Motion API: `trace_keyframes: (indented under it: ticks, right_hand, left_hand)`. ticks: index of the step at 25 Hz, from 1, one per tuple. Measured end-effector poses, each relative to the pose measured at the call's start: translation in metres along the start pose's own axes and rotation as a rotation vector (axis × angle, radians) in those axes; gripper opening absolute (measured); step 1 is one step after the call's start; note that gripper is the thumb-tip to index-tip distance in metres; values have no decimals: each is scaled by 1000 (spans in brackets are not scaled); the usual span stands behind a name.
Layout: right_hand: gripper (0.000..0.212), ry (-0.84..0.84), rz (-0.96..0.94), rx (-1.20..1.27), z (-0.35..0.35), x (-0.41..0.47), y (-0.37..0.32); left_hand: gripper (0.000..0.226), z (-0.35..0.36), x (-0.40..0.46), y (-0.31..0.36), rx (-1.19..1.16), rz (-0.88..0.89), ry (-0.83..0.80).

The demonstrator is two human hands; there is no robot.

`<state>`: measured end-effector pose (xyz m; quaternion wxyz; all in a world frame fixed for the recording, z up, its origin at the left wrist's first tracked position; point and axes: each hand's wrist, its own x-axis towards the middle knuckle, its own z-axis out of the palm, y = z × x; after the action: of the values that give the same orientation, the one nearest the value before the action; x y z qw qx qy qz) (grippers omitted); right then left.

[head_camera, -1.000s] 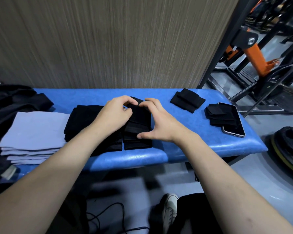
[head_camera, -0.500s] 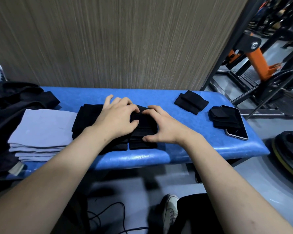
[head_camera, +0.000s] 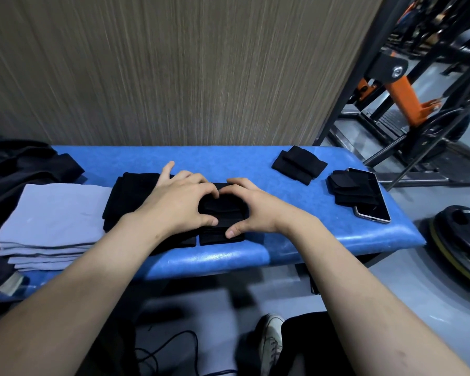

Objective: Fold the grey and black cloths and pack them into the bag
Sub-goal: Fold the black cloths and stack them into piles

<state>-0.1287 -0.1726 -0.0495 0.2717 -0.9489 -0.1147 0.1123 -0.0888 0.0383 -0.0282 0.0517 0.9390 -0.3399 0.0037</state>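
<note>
Blue bench (head_camera: 282,161) against a wood-grain wall (head_camera: 174,63), gym rack (head_camera: 407,85) at right, grey cloths (head_camera: 52,213) stacked left, phone (head_camera: 372,196) right, left hand (head_camera: 179,202) and right hand (head_camera: 253,207) both curled, pinching a folded black cloth (head_camera: 223,210) at bench centre

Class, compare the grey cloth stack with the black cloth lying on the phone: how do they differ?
The grey cloth stack is pale, large and flat, at the bench's left end. The black cloth on the phone is dark, much smaller and bunched, near the right end. Neither hand touches them; both are folded.
</note>
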Motion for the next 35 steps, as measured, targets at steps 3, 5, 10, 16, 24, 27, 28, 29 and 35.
trace_keyframes:
  ticks: [3, 5, 10, 16, 24, 27, 28, 29, 35]
  right_hand:
    - [89, 28, 0, 5, -1, -2, -1]
    - [79, 63, -15, -14, -1, -4, 0]
    - [74, 63, -14, -110, 6, -1, 4]
    - [64, 211, 21, -62, -17, -25, 21]
    - [46, 629, 490, -422, -64, -82, 104]
    - [50, 694, 622, -468, -66, -90, 127]
    - [53, 676, 648, -486, -64, -89, 132]
    - [55, 655, 667, -504, -61, -88, 135]
    - [63, 652, 750, -517, -52, -74, 140]
  left_hand:
    - [52, 0, 1, 2, 14, 4, 19]
    - [48, 1, 3, 2, 34, 4, 46]
    - [45, 1, 8, 7, 75, -24, 8]
    - [40, -2, 17, 27, -18, 7, 157]
    - [34, 15, 49, 78, -162, 142, 422]
    - [33, 23, 57, 94, -167, 179, 460]
    - [33, 26, 60, 98, -163, 190, 463]
    - [32, 28, 63, 102, -159, 199, 461]
    - [33, 41, 76, 116, -123, 216, 422]
